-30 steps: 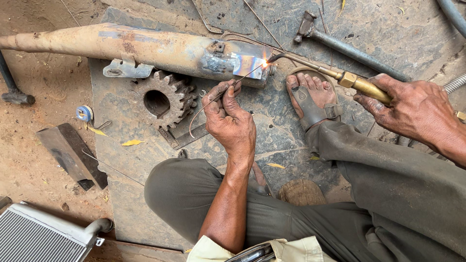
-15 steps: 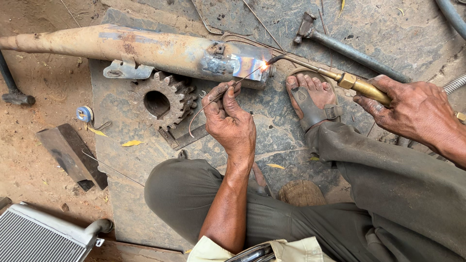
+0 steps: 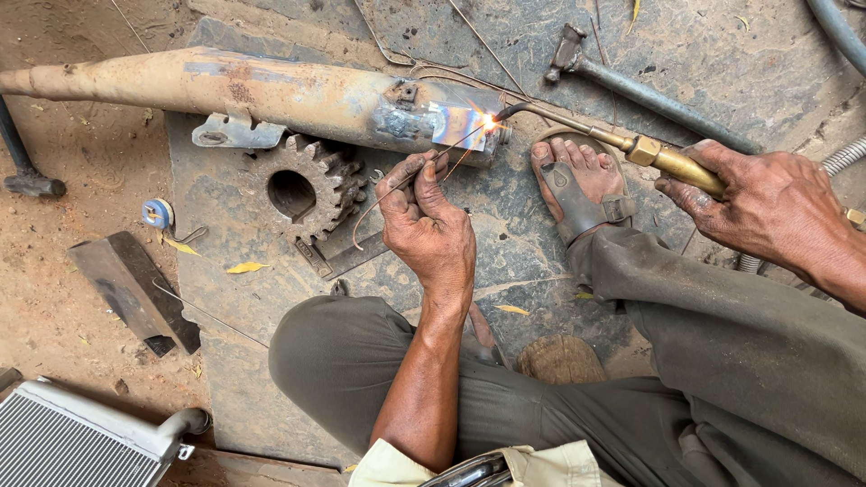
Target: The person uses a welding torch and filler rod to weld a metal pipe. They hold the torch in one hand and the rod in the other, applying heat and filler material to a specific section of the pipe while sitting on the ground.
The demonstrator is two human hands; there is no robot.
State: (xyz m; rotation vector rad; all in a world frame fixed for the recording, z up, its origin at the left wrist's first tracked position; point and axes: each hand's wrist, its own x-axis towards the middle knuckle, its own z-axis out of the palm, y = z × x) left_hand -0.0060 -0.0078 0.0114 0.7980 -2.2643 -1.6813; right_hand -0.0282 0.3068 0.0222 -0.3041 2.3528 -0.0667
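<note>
Crouching on the ground, a person works a flame against a rusty exhaust pipe that lies across a worn metal sheet. The right hand is closed around the brass handle of a gas torch, whose thin curved nozzle reaches left to a bright, sparking spot on a shiny patch near the pipe's right end. The left hand is curled, thumb and fingers pinched together on a thin filler wire; one end of the wire points up into the glow, the other curves down past the fingers. Just beside the pipe, on its near side, a toothed gear lies flat on the sheet, touching a small flat bracket welded to the pipe. The person's foot, in a grey sandal, rests on the sheet directly under the torch. A long iron tool lies above the torch, well apart from the pipe. On the dirt to the left sit a dark wedge-shaped metal block and a small blue roll of tape. A finned radiator fills the lower left corner. No boxes, tins or other containers show among the things.
</note>
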